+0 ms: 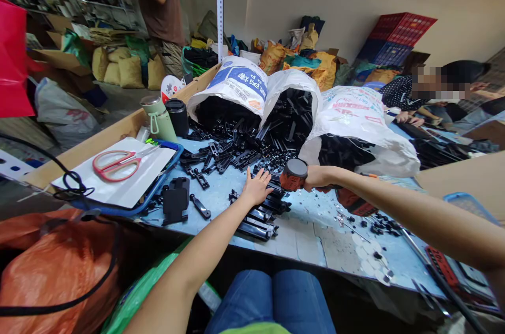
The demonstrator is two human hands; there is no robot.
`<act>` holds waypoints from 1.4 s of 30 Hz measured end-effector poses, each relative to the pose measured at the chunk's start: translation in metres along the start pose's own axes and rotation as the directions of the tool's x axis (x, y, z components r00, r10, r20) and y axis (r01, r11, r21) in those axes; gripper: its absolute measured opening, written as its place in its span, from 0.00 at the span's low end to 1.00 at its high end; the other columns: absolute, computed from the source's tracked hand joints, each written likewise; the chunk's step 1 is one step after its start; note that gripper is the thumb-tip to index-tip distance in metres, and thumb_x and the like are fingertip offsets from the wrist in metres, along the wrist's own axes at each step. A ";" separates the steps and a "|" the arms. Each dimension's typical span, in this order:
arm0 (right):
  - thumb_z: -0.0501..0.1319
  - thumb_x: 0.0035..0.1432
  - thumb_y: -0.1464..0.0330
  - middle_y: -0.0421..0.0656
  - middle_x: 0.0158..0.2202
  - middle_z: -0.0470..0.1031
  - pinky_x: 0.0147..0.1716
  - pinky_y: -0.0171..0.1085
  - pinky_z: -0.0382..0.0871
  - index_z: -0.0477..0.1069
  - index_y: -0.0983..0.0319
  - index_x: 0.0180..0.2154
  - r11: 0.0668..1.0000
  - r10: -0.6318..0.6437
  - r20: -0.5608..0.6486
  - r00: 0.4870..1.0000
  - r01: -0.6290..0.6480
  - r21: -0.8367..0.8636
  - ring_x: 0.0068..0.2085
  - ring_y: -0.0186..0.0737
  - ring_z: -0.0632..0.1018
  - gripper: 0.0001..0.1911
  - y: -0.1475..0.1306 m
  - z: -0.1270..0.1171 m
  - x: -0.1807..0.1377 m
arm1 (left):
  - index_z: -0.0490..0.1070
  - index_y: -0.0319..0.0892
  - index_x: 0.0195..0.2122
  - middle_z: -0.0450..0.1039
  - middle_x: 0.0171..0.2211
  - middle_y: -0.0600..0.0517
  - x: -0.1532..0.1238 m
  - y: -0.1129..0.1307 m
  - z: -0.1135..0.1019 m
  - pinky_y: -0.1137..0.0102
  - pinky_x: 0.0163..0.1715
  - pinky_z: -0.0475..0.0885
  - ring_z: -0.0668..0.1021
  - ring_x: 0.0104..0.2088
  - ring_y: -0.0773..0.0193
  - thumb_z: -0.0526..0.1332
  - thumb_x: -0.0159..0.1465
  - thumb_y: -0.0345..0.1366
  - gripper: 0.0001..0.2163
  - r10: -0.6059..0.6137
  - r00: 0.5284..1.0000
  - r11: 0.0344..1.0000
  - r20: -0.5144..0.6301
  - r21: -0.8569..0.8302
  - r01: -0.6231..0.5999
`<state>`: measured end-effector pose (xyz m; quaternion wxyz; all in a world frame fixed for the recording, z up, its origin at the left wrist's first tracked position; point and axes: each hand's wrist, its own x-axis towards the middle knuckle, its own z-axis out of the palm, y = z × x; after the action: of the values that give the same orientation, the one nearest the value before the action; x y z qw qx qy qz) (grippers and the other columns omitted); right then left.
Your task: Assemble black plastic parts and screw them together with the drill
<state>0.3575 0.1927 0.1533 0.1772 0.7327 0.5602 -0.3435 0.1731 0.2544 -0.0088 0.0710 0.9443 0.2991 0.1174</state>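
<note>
My left hand (257,188) lies palm down with fingers stretched out, resting on a row of long black plastic bars (258,226) near the table's front edge. My right hand (316,177) is wrapped round the grip of an orange and black cordless drill (292,176). The drill's body is close to my left fingertips, and its battery end (355,202) shows below my right forearm. Whether the drill's tip touches a part is hidden. A pile of small black plastic parts (221,155) spreads behind my left hand. A black phone-holder-shaped piece (176,201) and a single black arm (200,206) lie to the left.
Three white sacks (239,79) of black parts lie open at the back. On the left, red-handled scissors (118,164) rest on white paper over a blue tray (158,192), near a green cup (160,118). Loose screws and a charger-like box (445,271) are at right. Other people are nearby.
</note>
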 end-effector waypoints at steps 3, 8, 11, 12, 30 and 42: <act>0.58 0.36 0.71 0.40 0.20 0.67 0.15 0.32 0.64 0.71 0.68 0.32 0.999 -0.001 -0.023 1.000 0.001 -0.033 0.17 0.33 0.68 0.15 -0.006 0.005 -0.009 | 0.53 0.47 0.60 0.54 0.61 0.48 -0.007 0.007 -0.009 0.43 0.55 0.27 0.50 0.62 0.54 0.43 0.65 0.48 0.23 0.013 1.000 1.000 0.013 -0.002 -0.013; 0.59 0.37 0.69 0.42 0.22 0.70 0.17 0.32 0.67 0.73 0.65 0.31 0.997 -0.017 -0.021 1.000 0.015 -0.081 0.20 0.35 0.71 0.14 -0.010 0.016 -0.034 | 0.51 0.44 0.61 0.52 0.61 0.47 -0.047 0.027 -0.021 0.52 0.59 0.38 0.51 0.62 0.56 0.39 0.64 0.54 0.28 0.087 0.995 0.994 0.052 -0.068 -0.084; 0.59 0.37 0.70 0.42 0.21 0.70 0.17 0.33 0.67 0.73 0.66 0.29 0.995 -0.002 -0.002 1.000 0.002 -0.100 0.20 0.36 0.72 0.12 -0.010 0.026 -0.038 | 0.51 0.39 0.60 0.52 0.61 0.44 -0.066 0.034 -0.021 0.55 0.60 0.40 0.51 0.62 0.54 0.38 0.62 0.58 0.34 0.081 0.993 0.994 0.086 -0.086 -0.074; 0.59 0.37 0.70 0.43 0.21 0.70 0.17 0.33 0.67 0.73 0.66 0.29 0.994 0.006 -0.001 1.000 -0.007 -0.108 0.20 0.36 0.72 0.12 -0.010 0.029 -0.039 | 0.52 0.38 0.60 0.51 0.61 0.44 -0.069 0.035 -0.021 0.56 0.60 0.39 0.51 0.62 0.54 0.38 0.61 0.59 0.35 0.079 0.993 0.994 0.086 -0.081 -0.072; 0.60 0.38 0.67 0.43 0.24 0.73 0.18 0.33 0.67 0.75 0.64 0.36 0.982 -0.091 0.064 0.994 0.100 -0.161 0.22 0.39 0.74 0.18 -0.067 0.047 -0.053 | 0.46 0.33 0.61 0.48 0.62 0.37 -0.127 0.041 -0.017 0.57 0.60 0.45 0.48 0.63 0.49 0.56 0.53 0.59 0.43 0.036 0.999 0.999 -0.009 -0.017 -0.036; 0.61 0.37 0.64 0.44 0.24 0.73 0.21 0.32 0.64 0.74 0.64 0.29 0.923 -0.197 0.009 0.980 0.188 -0.337 0.24 0.40 0.75 0.13 -0.071 0.059 -0.083 | 0.54 0.38 0.59 0.51 0.61 0.41 -0.130 0.042 -0.017 0.56 0.60 0.47 0.50 0.62 0.49 0.61 0.52 0.55 0.38 0.030 0.999 0.998 -0.040 -0.058 -0.033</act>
<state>0.2608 0.1184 0.1793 0.2580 0.6374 0.6819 -0.2495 0.0882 0.1454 -0.0069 0.0909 0.9439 0.2819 0.1458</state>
